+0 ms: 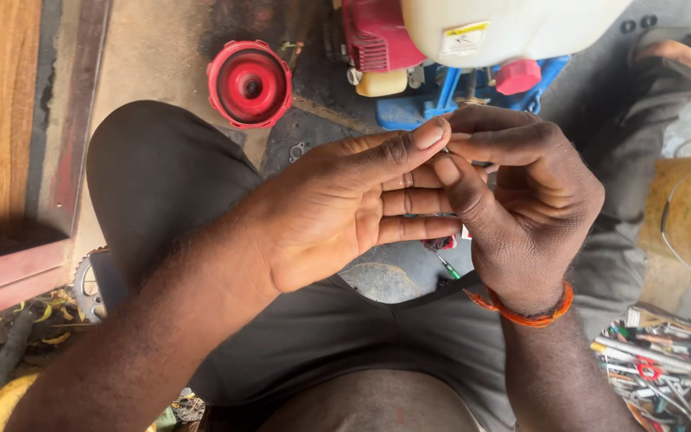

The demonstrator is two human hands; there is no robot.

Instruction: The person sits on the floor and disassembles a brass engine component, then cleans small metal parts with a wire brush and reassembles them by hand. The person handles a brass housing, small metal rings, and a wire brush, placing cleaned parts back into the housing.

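above the lap, over dark grey trousers [161, 176], the two hands meet at their fingertips. the left hand [345, 208] lies palm up with its fingers stretched flat toward the right, and its thumb curls over to press against the right hand [521, 208], whose thumb and forefinger are pinched together. between those tips sits a tiny thin metal piece [445, 149], barely showing, too small to tell its kind. the right hand's other fingers are curled in loosely; an orange braided wristband [525, 312] circles that wrist.

the step in hand looks like fine fingertip work on that small piece, turning or seating it. the next move would seem to call for a steady pinch and small, careful motion, since the piece could slip and drop to the concrete floor [153, 48].

on that floor, past the knees, lies a round red plastic cap [249, 84], near a red and white engine machine on a blue frame [457, 56]. at the lower right corner sits a tray of mixed tools [665, 368].
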